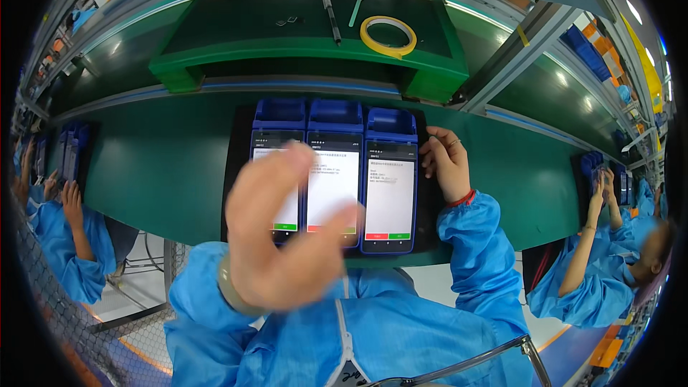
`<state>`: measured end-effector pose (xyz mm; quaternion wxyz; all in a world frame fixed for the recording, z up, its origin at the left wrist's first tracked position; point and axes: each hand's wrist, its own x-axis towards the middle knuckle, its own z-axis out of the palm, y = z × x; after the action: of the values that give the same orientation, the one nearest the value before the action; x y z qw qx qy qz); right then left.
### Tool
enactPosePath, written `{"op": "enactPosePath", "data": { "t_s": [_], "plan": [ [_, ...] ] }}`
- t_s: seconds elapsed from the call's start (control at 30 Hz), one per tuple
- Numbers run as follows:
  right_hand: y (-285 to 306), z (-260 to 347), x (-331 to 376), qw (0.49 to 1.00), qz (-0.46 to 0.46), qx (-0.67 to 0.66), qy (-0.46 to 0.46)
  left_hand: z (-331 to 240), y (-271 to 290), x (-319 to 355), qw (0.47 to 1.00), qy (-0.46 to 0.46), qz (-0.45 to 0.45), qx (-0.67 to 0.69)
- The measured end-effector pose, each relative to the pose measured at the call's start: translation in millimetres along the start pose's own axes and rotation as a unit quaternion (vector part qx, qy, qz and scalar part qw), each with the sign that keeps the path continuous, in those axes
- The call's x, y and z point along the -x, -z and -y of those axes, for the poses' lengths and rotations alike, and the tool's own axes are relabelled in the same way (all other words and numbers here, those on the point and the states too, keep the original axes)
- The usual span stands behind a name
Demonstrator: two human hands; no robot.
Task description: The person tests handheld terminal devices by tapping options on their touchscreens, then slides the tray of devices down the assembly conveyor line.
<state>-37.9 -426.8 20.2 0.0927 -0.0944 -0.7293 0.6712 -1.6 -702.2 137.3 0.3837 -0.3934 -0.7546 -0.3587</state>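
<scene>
Three blue handheld payment terminals stand side by side on a black mat: the left one (280,116), the middle one (335,116) and the right one (390,123). Their screens are lit, with red and green buttons low down on the ones I can see. Raised above the left and middle terminals, my left hand (279,244) is blurred and hides part of their screens. Its thumb and fingers are spread apart with nothing between them. My right hand (449,165) rests beside the right terminal's upper edge, its fingers loosely bent and holding nothing visible.
Beyond the terminals stands a green raised shelf (308,57) bearing a black pen (332,20), a pale green stick tool (356,11), a yellow tape roll (408,41) and small bits (287,21). Co-workers in blue sit at left (72,244) and right (595,272).
</scene>
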Motion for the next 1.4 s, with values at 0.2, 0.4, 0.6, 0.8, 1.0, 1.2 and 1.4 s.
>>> {"op": "enactPosePath", "data": {
  "t_s": [0.2,0.4,0.6,0.8,1.0,1.2,1.4],
  "plan": [
    [-1,0,-1,0.999,0.037,-0.013,0.022,-63,14,-11,0.998,-0.034,0.029,-0.043],
    [-9,10,-3,0.999,0.035,-0.023,0.006,-88,15,-17,0.998,0.035,0.042,0.013],
    [2,-10,-16,0.998,0.039,-0.019,0.055,-113,28,-30,0.998,0.024,0.024,0.058],
    [7,-17,-18,0.996,-0.014,0.017,0.091,-137,40,-39,0.994,-0.005,0.013,0.111],
    [6,-46,-34,0.989,-0.019,0.050,0.137,-161,57,-49,0.989,-0.038,-0.011,0.141],
    [14,-50,-28,0.983,-0.053,0.076,0.157,-192,65,-58,0.969,-0.187,-0.117,0.107],
    [14,-45,-16,0.980,-0.072,0.090,0.161,-156,79,-71,0.941,-0.331,-0.075,0.001]
  ]
}}
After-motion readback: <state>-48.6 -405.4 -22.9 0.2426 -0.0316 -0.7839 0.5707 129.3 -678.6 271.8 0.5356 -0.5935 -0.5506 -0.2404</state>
